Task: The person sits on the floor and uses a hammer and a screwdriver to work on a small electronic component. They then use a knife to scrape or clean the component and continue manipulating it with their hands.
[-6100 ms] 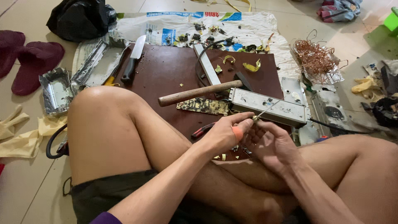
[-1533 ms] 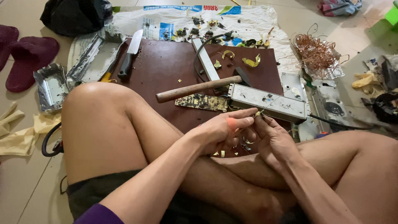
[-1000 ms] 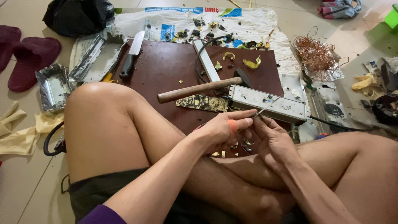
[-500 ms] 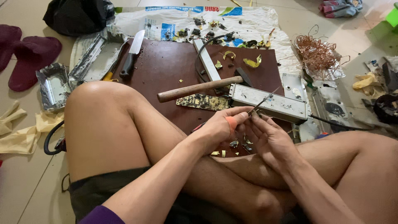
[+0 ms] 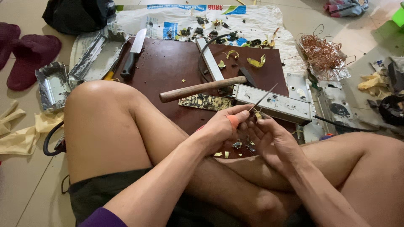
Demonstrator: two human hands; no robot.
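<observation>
Above a dark brown board (image 5: 168,67) on the floor, a thin blade (image 5: 263,96) is gripped in the closed left hand (image 5: 223,126), its tip raised. A small scrap (image 5: 258,115) is pinched by the right hand (image 5: 273,141). A hammer (image 5: 202,87) and grey metal box (image 5: 273,104) lie just beyond.

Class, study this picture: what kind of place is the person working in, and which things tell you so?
Probably a makeshift floor workshop for stripping scrap electrical parts: a tangle of copper wire, a hammer on a brown board, and opened metal casings on a tiled floor.
</observation>
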